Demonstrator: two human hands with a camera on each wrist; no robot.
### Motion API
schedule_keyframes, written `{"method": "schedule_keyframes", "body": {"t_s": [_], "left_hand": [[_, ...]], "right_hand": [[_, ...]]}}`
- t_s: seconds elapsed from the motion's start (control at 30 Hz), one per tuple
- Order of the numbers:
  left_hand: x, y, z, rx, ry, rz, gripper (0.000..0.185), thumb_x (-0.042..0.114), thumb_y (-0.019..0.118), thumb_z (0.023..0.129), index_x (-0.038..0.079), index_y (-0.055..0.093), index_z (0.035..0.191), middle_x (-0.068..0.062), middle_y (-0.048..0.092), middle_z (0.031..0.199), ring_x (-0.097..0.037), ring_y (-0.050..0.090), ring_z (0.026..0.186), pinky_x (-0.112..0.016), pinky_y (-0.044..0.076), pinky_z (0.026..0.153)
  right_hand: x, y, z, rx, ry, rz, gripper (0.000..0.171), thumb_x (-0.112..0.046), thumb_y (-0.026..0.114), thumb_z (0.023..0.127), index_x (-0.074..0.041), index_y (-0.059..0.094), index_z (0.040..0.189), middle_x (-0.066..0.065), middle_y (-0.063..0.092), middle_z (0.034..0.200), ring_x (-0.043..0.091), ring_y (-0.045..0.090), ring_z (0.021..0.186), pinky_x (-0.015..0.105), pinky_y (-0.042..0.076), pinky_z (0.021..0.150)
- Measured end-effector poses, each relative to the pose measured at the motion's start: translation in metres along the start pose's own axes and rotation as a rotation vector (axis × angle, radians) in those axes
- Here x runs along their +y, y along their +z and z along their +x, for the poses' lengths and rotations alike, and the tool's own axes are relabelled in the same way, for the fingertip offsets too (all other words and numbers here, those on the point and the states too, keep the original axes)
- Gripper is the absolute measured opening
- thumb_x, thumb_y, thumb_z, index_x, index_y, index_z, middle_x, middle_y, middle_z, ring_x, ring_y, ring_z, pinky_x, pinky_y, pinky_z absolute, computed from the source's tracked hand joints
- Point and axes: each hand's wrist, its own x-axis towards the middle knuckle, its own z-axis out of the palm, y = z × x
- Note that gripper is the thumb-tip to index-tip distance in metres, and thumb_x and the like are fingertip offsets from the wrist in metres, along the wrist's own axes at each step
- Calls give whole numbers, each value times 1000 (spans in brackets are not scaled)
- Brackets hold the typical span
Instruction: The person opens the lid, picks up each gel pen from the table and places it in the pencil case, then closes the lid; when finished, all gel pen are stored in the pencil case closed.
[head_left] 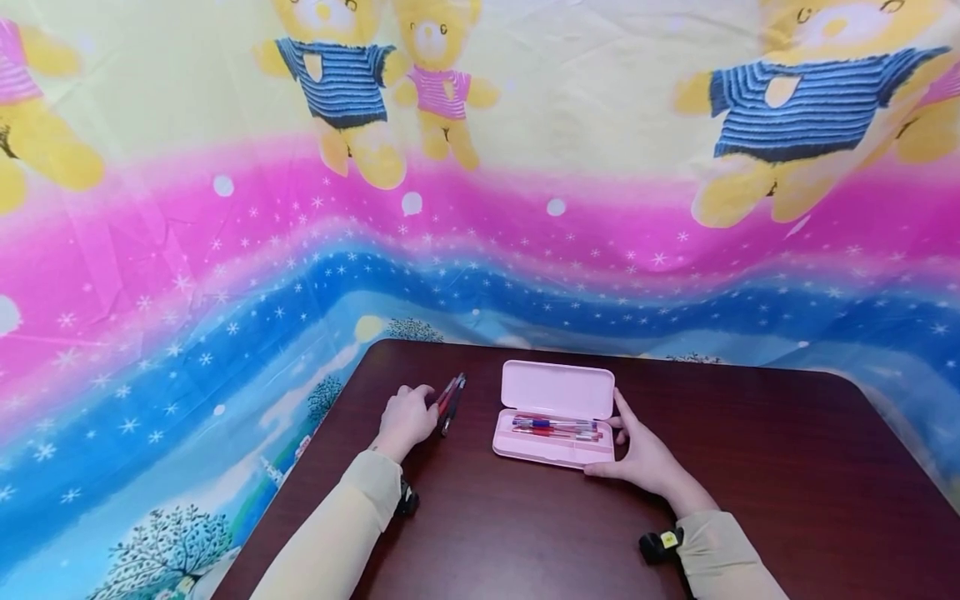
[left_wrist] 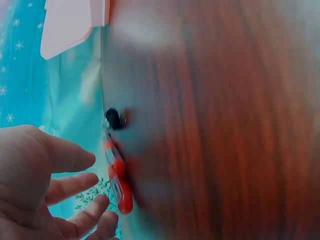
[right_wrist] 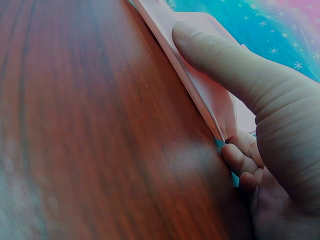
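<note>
The right hand steadied the open pink pencil case on the table, thumb and fingers spread along its right end. The left hand lay with fingers loosely spread, reaching the two pens beside it. They seemingly wanted pinching and carrying into the case.

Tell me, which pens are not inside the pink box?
The red and black pens lying on the table beside the left hand. The other pens lie inside the open pink box.

Glossy dark wood table; smooth, probably plastic pink case; printed cloth backdrop.
</note>
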Motion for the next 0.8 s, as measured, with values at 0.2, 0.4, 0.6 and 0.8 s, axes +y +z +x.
{"method": "schedule_keyframes", "body": {"t_s": [0.2, 0.4, 0.6, 0.8], "left_hand": [[-3, -3, -1, -54, -16, -8, 42, 26, 69, 107, 8, 69, 145, -20, 71, 135, -38, 67, 123, -57, 56, 109], [-5, -1, 1, -69, -28, -12, 39, 24, 68, 106, 8, 72, 141, -18, 74, 134, -37, 68, 122, -56, 56, 109], [-8, 0, 5, -78, -48, -21, 30, 21, 68, 106, 10, 77, 133, -14, 78, 126, -30, 69, 101, -50, 59, 97], [-6, -1, 5, -52, -54, -59, 26, 20, 68, 107, 10, 80, 128, -10, 78, 113, -25, 66, 88, -46, 59, 86]], "right_hand": [[1, 0, 0, 1, 2, -7, 153, -53, 104, 69, -16, 4, 179, 12, 70, 138, 19, 52, 104, 24, 45, 77], [2, 0, 1, -4, 12, -6, 154, -55, 104, 69, -17, 3, 179, 12, 69, 139, 21, 52, 105, 24, 46, 77], [4, 1, 1, -1, 15, -14, 154, -55, 104, 69, -18, 3, 179, 12, 70, 139, 20, 53, 105, 24, 46, 77], [4, 1, 1, 1, 5, -5, 154, -54, 104, 68, -17, 4, 179, 12, 70, 139, 21, 53, 105, 24, 46, 77]]}}
